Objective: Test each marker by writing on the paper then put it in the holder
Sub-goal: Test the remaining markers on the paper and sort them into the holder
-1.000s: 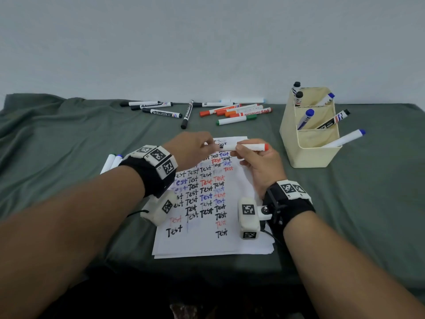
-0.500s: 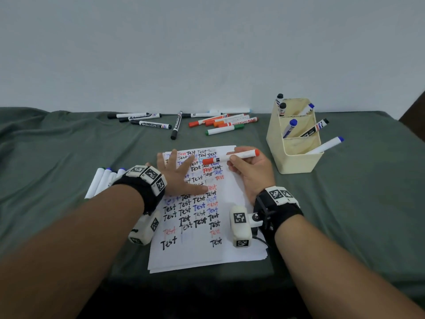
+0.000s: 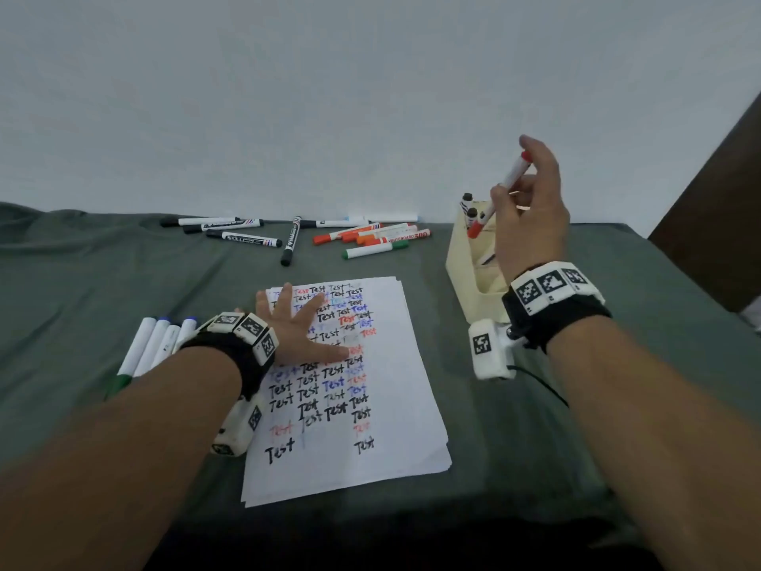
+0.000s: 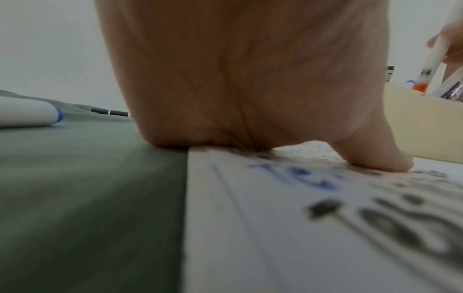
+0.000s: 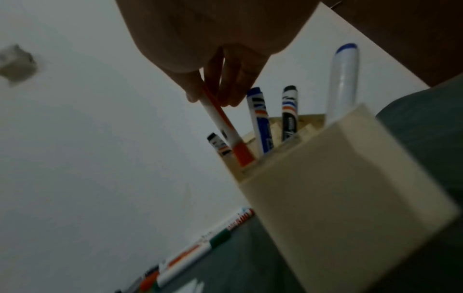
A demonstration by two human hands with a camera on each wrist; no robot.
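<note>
Right hand (image 3: 531,208) pinches white orange-capped marker (image 3: 500,193), cap-down over cream plastic holder (image 3: 465,274) | left hand (image 3: 300,327) flat, fingers spread, pressing white written-on paper (image 3: 395,405)

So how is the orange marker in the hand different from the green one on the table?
The orange marker stands nearly upright, cap end down at the holder; the green marker lies flat on the cloth. The right hand pinches the orange marker, while nothing touches the green marker. Their caps are orange and green. Both have white barrels and their caps on.
</note>
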